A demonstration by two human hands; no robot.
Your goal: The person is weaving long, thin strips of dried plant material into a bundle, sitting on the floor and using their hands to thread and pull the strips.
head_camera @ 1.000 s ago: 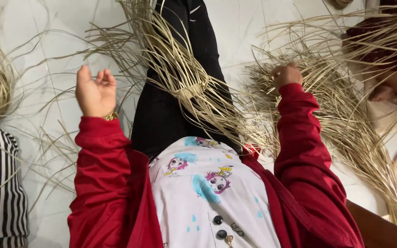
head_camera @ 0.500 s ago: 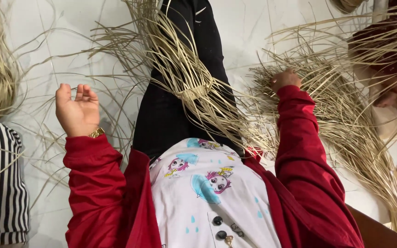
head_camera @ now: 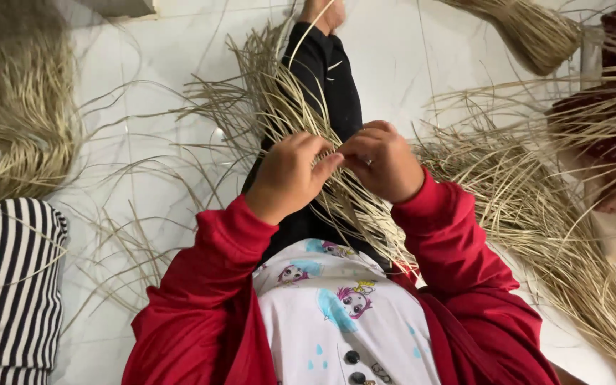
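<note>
Both hands [head_camera: 336, 167] pinch dry, flat straw strands [head_camera: 279, 107] — seemingly mid-weave.

Met over the lap: left hand [head_camera: 290, 175] and right hand [head_camera: 383, 162], fingertips touching, closed on the straw bundle [head_camera: 290, 117] lying across the outstretched leg [head_camera: 326, 78]. Right of the right hand, a spread heap of straw [head_camera: 536, 207] on the floor [head_camera: 165, 43]. Far left of the left hand, another sheaf [head_camera: 30, 121]; below it, striped cloth [head_camera: 8, 285], possibly someone's clothing. Beyond the right hand, a tied bundle [head_camera: 529, 28].
</note>
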